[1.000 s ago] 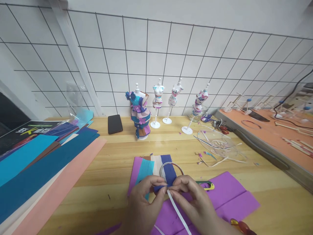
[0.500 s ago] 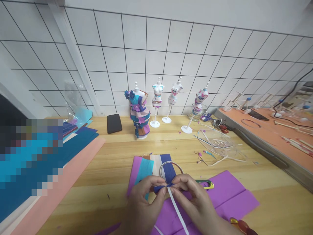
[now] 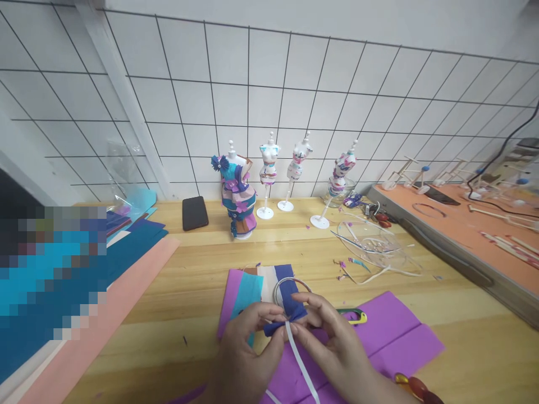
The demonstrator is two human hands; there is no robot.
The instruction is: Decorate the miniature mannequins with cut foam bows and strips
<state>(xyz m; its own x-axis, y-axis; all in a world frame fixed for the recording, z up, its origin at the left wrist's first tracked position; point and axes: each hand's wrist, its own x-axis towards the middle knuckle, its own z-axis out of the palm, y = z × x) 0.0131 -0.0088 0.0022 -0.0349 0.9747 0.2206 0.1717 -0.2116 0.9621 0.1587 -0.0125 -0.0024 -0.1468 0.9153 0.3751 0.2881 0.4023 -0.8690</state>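
Observation:
My left hand (image 3: 248, 345) pinches a small piece of dark blue paper (image 3: 273, 328) between thumb and fingers. My right hand (image 3: 334, 336) holds the other side of this gathered piece, its thumb close to my left thumb and its index finger raised. From between the thumbs a narrow white strip (image 3: 302, 365) hangs toward me. Just beyond the fingertips a thin ring (image 3: 275, 289) lies across a dark blue band (image 3: 284, 274). Beside that band are cream, teal (image 3: 251, 289) and purple pieces. Under my hands lies folded purple paper (image 3: 400, 320).
A yellow-and-green cutter-like tool (image 3: 357, 317) lies by my right hand, red-and-gold handles (image 3: 415, 387) near the front. Behind stand a dressed mini mannequin (image 3: 238, 196), several smaller ones (image 3: 269, 163) and a phone (image 3: 195, 213). Paper sheets (image 3: 138, 292) lie left; a clear plate (image 3: 370, 241) with scraps right.
My right index finger has lifted off the pinch, and more of the blue paper shows beneath it. The left hand keeps its hold. The whole view has shifted slightly.

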